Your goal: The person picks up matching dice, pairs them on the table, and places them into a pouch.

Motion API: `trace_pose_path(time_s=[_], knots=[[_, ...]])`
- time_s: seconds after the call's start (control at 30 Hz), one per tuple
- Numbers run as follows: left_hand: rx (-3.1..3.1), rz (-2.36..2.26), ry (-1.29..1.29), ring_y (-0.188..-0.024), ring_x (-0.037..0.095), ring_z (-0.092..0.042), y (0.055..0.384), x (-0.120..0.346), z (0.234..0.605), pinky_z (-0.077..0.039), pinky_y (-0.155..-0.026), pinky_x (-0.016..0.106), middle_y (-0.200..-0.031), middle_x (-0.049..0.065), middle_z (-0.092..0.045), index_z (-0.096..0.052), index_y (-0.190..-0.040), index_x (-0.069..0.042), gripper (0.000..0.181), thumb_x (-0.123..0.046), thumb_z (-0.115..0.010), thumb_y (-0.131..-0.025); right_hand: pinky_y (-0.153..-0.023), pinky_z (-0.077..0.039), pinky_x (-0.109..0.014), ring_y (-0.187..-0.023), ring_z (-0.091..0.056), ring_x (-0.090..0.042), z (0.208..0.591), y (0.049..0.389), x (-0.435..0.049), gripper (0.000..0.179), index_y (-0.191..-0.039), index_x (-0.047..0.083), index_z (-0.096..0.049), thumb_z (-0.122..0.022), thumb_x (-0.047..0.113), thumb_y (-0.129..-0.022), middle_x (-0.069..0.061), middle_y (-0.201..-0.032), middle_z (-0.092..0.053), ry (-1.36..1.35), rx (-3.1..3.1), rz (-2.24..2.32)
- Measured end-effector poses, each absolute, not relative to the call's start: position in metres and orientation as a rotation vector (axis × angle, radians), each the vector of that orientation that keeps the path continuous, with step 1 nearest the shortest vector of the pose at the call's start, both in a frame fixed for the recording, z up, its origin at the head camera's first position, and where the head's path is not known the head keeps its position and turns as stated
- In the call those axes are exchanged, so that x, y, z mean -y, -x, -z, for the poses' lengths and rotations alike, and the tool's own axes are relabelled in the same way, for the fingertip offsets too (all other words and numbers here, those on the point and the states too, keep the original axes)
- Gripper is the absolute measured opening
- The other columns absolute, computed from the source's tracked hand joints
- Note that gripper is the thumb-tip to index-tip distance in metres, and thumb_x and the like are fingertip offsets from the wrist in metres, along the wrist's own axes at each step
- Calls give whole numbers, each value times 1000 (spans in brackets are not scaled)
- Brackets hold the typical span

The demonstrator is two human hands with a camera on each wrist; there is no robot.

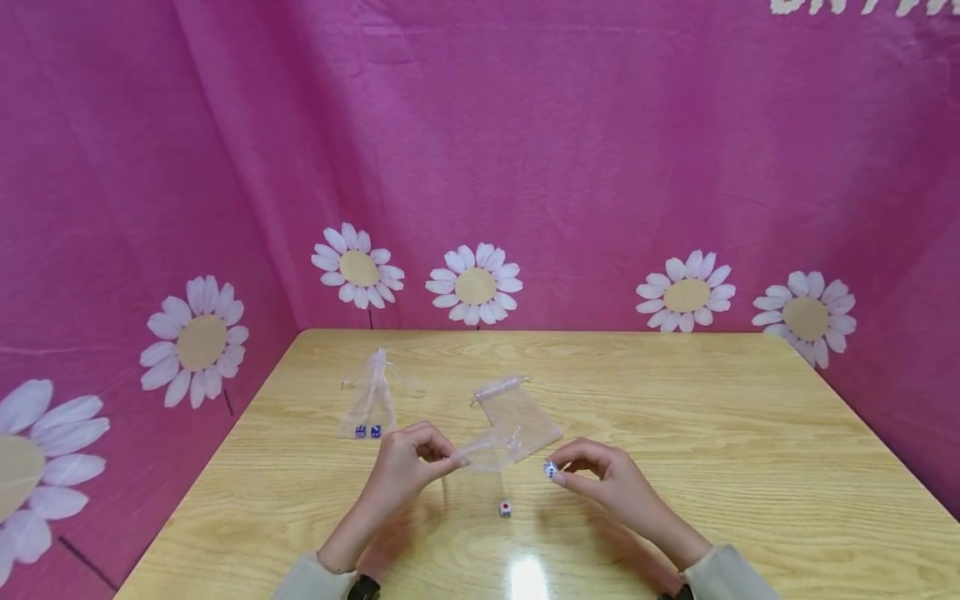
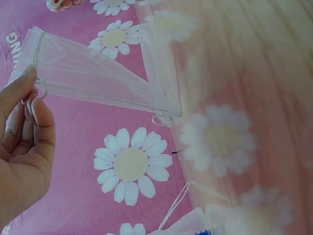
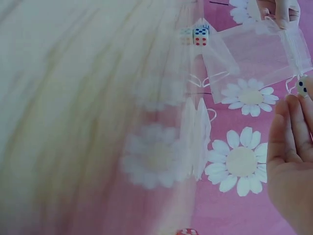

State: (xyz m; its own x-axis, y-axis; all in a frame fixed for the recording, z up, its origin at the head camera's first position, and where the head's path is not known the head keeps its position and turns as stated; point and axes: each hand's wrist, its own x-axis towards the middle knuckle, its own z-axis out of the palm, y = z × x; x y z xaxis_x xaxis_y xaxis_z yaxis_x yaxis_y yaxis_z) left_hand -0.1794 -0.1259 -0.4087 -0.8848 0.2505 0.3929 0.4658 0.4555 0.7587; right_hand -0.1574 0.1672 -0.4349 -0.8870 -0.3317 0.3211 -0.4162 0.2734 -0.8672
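Observation:
My left hand (image 1: 411,462) pinches the rim of a sheer white drawstring pouch (image 2: 93,73), holding it up off the table. My right hand (image 1: 615,483) pinches a white die (image 1: 551,469) between thumb and fingertips, a little to the right of the pouch mouth. The same die (image 3: 302,86) shows partly in the right wrist view. Another white die (image 1: 506,508), red dot up, sits on the table by the pouch's lower right corner; whether it is inside I cannot tell.
A second sheer pouch (image 1: 525,417) lies flat behind the hands. Farther left, a third pouch (image 1: 367,400) has two blue dice (image 1: 368,432) at its bottom. A red die (image 3: 187,231) peeks in at the right wrist view's lower edge. Pink flowered cloth (image 1: 570,167) hangs behind the wooden table (image 1: 750,417).

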Motion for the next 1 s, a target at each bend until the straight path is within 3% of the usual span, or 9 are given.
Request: trace_pose_path(time_s=[0.27,0.53,0.73,1.0], knots=[[2490,1425,654,-64,-3,-53,179,122,408,-50,-59,17,-73,1,-66,-70,-72,-10,12,-10,-82,-76,-85,-55,-26,-93,-64,-5,425,156,-162,16,-105,7,-70,-69,12,-90,-1,-100,-71,-769,2387,-1634],[2499,1412,697,-64,-4,-53,179,119,408,-51,-59,17,-73,1,-67,-70,-73,-11,12,-13,-81,-77,-82,-55,-26,-93,-65,-7,411,158,-147,18,-103,19,-72,-73,11,-87,4,-99,-72,-920,2296,-1320],[2525,1409,703,-63,-3,-53,180,117,405,-50,-59,17,-74,2,-67,-70,-74,-10,13,-15,-81,-78,-88,-51,-14,-95,-66,-11,405,161,-135,23,-103,15,-72,-77,6,-82,3,-100,-71,-1109,2109,-932],[2526,1408,751,-63,-4,-52,179,116,403,-50,-59,17,-74,3,-67,-71,-75,-10,12,-14,-81,-79,-89,-50,-13,-97,-63,-12,401,164,-127,18,-105,11,-71,-73,12,-87,3,-102,-69,-1189,2062,-770]])
